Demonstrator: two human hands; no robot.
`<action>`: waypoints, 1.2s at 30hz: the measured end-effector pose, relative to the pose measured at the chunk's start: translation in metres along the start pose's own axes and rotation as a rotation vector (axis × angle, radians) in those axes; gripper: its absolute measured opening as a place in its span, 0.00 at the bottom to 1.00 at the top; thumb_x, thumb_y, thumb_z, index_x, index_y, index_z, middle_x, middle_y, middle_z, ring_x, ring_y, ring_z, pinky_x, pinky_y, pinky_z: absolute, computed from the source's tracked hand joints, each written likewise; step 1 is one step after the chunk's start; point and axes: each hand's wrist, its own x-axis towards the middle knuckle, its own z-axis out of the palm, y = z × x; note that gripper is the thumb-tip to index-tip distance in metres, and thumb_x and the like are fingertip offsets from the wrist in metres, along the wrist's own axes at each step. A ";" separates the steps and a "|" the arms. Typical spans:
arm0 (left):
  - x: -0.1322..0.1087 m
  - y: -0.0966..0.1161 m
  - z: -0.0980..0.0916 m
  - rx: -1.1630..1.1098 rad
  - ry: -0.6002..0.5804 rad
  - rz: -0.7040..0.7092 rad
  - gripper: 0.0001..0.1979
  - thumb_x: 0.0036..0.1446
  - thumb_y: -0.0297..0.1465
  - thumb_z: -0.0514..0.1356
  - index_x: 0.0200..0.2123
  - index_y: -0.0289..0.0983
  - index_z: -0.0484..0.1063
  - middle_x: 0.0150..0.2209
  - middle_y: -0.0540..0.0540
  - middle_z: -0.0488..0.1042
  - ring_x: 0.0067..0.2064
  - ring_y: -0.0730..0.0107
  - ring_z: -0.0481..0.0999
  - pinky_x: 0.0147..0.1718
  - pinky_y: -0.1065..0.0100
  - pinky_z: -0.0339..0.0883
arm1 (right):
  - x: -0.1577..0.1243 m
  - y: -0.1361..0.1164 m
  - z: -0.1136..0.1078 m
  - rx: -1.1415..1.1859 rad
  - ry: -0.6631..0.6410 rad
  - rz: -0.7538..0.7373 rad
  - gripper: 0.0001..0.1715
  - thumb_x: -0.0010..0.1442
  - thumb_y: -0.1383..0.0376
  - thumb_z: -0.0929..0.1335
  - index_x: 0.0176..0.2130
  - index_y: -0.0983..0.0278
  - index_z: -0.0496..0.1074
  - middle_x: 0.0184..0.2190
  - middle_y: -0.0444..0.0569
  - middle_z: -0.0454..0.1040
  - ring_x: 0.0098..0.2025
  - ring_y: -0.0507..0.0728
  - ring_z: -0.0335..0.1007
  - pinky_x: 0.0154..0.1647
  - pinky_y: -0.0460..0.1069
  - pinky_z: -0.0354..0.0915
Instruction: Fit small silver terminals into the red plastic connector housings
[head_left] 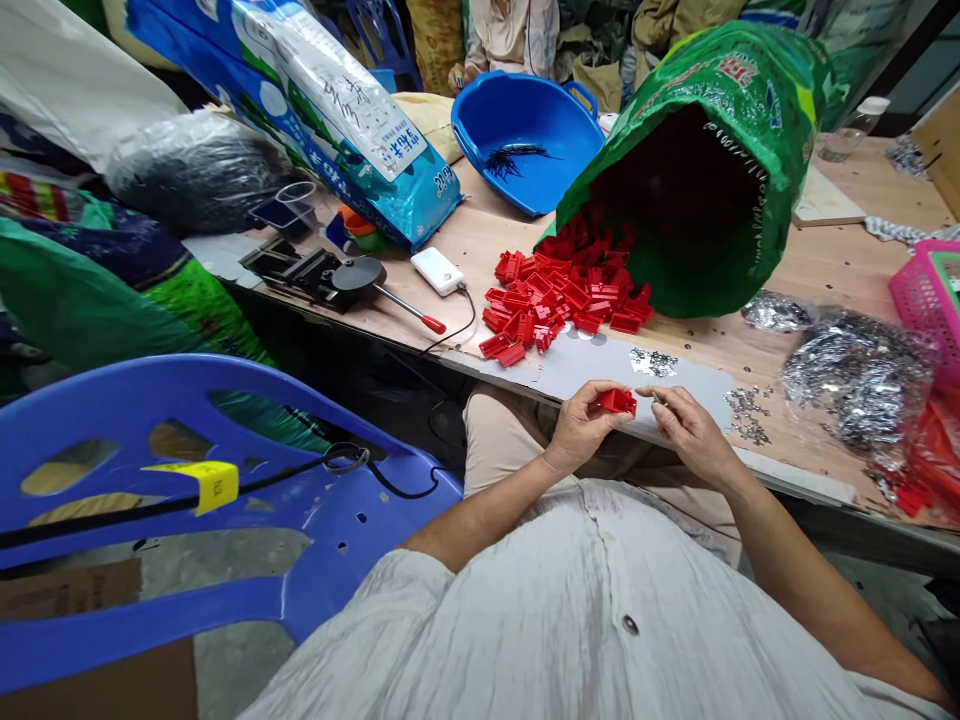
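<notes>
My left hand (583, 428) is closed around a small red plastic part (618, 401), held just off the table's front edge. Close to its right side, my right hand (691, 430) pinches a tiny metal piece (655, 397) between thumb and fingertips; its exact shape is too small to make out. Behind both hands, a heap of similar red plastic parts (562, 290) spills from a green sack (694, 190) lying on its side. Small silvery metal pieces lie in one pile (654, 362) on a grey sheet (574, 382) and in another pile (748, 415) to its right.
A blue basin (480, 110) with dark thin strips stands behind. On the left are a black hand tool (330, 275), a white device (437, 271) with a cable and a blue bag (360, 130). A clear bag of metal pieces (855, 380) and a pink basket (926, 300) sit right. A blue chair (315, 560) is beside me.
</notes>
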 end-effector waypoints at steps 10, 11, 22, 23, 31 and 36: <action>0.030 -0.013 -0.021 0.529 -0.230 0.121 0.19 0.52 0.28 0.65 0.49 0.40 0.74 0.46 0.45 0.77 0.48 0.64 0.76 0.52 0.63 0.66 | 0.003 0.011 0.009 -0.247 0.015 -0.040 0.13 0.64 0.59 0.65 0.44 0.60 0.76 0.40 0.49 0.79 0.36 0.58 0.74 0.41 0.53 0.67; 0.032 -0.015 -0.022 0.529 -0.254 0.130 0.19 0.52 0.28 0.65 0.49 0.40 0.74 0.46 0.45 0.77 0.48 0.64 0.76 0.52 0.63 0.67 | 0.004 0.011 0.009 -0.247 0.010 -0.054 0.13 0.64 0.60 0.64 0.44 0.60 0.76 0.40 0.50 0.79 0.38 0.58 0.74 0.42 0.54 0.67; 0.044 -0.017 -0.028 0.489 -0.350 0.105 0.21 0.49 0.27 0.66 0.49 0.40 0.76 0.48 0.45 0.78 0.49 0.63 0.77 0.54 0.63 0.66 | 0.008 0.015 0.009 -0.280 -0.045 -0.078 0.12 0.63 0.65 0.65 0.43 0.60 0.77 0.40 0.49 0.78 0.41 0.58 0.74 0.44 0.54 0.67; 0.044 -0.017 -0.029 0.493 -0.356 0.104 0.21 0.50 0.27 0.66 0.49 0.40 0.76 0.48 0.44 0.78 0.50 0.63 0.77 0.54 0.63 0.66 | 0.008 0.016 0.009 -0.287 -0.049 -0.083 0.12 0.63 0.65 0.65 0.43 0.60 0.77 0.40 0.49 0.78 0.41 0.58 0.74 0.44 0.54 0.67; 0.045 -0.016 -0.029 0.514 -0.374 0.086 0.19 0.50 0.28 0.66 0.48 0.39 0.76 0.45 0.45 0.79 0.47 0.64 0.77 0.53 0.64 0.66 | 0.010 0.024 0.012 -0.319 -0.048 -0.086 0.13 0.63 0.65 0.64 0.42 0.60 0.78 0.40 0.50 0.78 0.41 0.59 0.74 0.43 0.55 0.67; 0.045 -0.019 -0.029 0.523 -0.382 0.078 0.17 0.50 0.30 0.66 0.46 0.40 0.75 0.43 0.46 0.79 0.45 0.64 0.77 0.50 0.65 0.67 | 0.009 0.021 0.021 -0.374 -0.014 -0.060 0.12 0.63 0.65 0.63 0.40 0.60 0.77 0.38 0.51 0.77 0.40 0.60 0.74 0.41 0.54 0.67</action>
